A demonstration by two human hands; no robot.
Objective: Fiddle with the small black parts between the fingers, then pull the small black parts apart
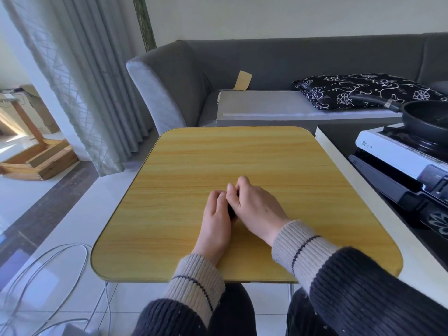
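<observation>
Head view, two hands (238,209) cupping one small dark object (232,212), maybe, one table (218,156)

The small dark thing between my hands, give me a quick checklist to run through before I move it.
1. Left hand touching the small dark thing: ok.
2. Right hand curled over it: ok.
3. What it is: cannot tell, mostly hidden.
4. Fingers grip secure: cannot tell.
5. Yellow wooden table bare around the hands: ok.
6. Black frying pan on the portable stove away from the hands: ok.
</observation>
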